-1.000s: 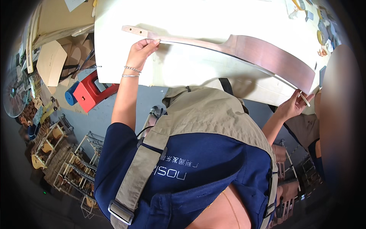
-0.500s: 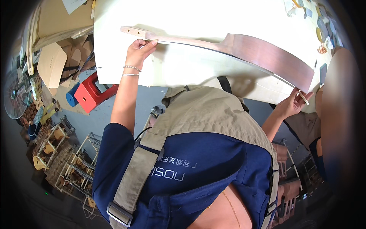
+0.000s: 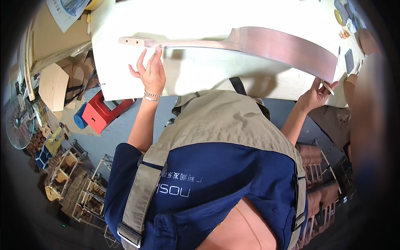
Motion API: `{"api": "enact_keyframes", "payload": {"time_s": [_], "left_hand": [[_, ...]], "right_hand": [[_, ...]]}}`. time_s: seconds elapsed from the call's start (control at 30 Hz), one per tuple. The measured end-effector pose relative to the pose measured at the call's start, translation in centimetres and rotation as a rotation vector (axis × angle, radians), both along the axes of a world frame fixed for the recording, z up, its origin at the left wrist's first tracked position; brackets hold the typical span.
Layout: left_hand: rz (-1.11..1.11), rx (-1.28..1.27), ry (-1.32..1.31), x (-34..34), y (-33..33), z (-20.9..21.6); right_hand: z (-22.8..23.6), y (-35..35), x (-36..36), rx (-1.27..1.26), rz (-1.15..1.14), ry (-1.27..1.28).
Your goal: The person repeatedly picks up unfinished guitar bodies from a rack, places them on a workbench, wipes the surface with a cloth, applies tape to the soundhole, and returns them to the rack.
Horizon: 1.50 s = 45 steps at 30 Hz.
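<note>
We see a smooth, curved wooden guitar [image 3: 287, 48] (left hand [image 3: 153, 73] unclasped, right hand [image 3: 313, 98] pinching a pale stick [image 3: 328, 87]) over white table [image 3: 191, 79], grey floor [image 3: 113, 136].

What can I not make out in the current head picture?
Head view:
Wooden instrument: far face hidden, turned away from the camera.
Pale stick in the right hand: too small to identify.
Paper sheet: cut off by the top edge.
Large shape at the right rim: too blurred.

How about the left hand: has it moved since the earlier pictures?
Yes: the left hand has moved downward in view, closer to the near edge of the table.
</note>
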State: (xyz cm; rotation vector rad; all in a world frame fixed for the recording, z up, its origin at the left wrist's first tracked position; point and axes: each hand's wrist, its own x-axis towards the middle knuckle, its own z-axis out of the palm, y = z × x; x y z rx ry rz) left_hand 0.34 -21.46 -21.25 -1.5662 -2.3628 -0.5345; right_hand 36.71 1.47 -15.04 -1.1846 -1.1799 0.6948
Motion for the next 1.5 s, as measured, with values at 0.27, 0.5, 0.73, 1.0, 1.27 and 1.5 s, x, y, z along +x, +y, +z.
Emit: {"api": "enact_keyframes", "payload": {"time_s": [0.27, 0.5, 0.73, 1.0, 1.27, 1.5], "left_hand": [[-0.006, -0.040, -0.012, 0.2, 0.1, -1.2], [-0.043, -0.013, -0.052, 1.1, 1.5, 0.0], [-0.190, -0.008, -0.082, 4.5, 4.4, 0.9], [-0.357, 0.029, -0.089, 9.1, 8.4, 1.8], [-0.416, 0.058, -0.031, 9.5, 9.4, 2.1], [-0.513, 0.059, 0.093, 7.7, 10.4, 2.1]], "right_hand": [[-0.6, -0.2, 0.4, 0.011, -0.010, -0.018], [-1.0, 0.0, 0.3, 0.003, -0.038, -0.020], [-2.0, 0.2, 1.5, 0.035, 0.054, 0.081], [-3.2, 0.7, 2.1, -0.030, 0.118, 0.346], [-3.7, 0.5, 1.4, 0.037, 0.025, -0.102], [-6.0, 1.1, 1.8, -0.069, -0.082, -0.128]]}}
